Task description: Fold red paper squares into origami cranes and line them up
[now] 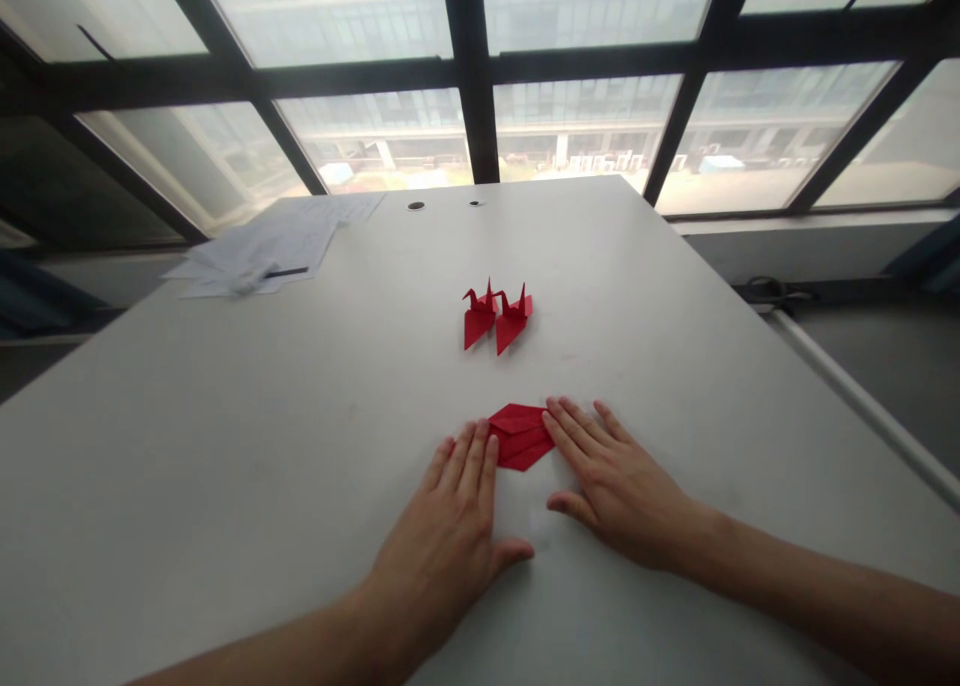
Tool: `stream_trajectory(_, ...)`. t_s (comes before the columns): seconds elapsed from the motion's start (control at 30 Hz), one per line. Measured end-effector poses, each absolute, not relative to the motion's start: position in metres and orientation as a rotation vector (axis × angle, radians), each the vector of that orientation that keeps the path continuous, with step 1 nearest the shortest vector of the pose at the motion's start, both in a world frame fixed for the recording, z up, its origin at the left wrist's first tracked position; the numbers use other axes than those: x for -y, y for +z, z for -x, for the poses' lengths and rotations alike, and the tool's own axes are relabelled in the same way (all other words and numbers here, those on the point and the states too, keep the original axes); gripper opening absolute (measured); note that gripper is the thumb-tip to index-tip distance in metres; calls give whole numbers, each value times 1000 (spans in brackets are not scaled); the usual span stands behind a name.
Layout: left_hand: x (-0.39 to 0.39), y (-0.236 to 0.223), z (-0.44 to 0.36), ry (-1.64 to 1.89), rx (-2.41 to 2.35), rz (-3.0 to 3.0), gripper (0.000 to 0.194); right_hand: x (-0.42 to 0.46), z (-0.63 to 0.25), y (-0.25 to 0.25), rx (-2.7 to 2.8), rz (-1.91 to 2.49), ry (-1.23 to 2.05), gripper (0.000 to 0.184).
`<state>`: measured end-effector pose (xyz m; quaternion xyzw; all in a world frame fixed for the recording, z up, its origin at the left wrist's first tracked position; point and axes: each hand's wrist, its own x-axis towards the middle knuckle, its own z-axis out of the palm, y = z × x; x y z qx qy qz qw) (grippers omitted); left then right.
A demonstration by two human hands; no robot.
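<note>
A folded piece of red origami paper (523, 438) lies flat on the white table, with crease lines running across it. My left hand (448, 521) rests palm down, its outstretched fingers pressing on the paper's left end and hiding that part. On the opposite end lie the fingertips of my right hand (606, 476), also flat with the thumb spread away. Just beyond the paper stand two red paper cranes side by side, the left crane (480, 316) and the right crane (514, 318), touching or nearly so.
Loose white sheets (277, 236) are piled at the table's far left, with a dark pen (287, 272) on them. Two round holes mark the far end of the white table (360, 366). Dark-framed windows (476, 76) rise behind it. A white pipe (862, 401) runs along the right.
</note>
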<state>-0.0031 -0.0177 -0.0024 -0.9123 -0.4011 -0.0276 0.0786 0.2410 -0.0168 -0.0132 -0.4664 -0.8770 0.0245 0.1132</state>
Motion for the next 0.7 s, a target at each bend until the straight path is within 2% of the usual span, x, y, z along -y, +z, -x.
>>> stream_trajectory(0.1,18,5,-5,-197,1271,2630,94,17,-240,-13,2579,1373,78,81)
stream_trajectory(0.23,6,6,-18,-206,1080,2799,82,16,-240,-14,2589,1377,83,80)
stream_trajectory(0.6,-1,-10,-11,-110,1306,2835,86,17,-240,-22,2499,1448,163,75)
stream_trajectory(0.7,-4,-11,-12,-144,1325,2842,84,13,-244,-21,2372,1439,273,65)
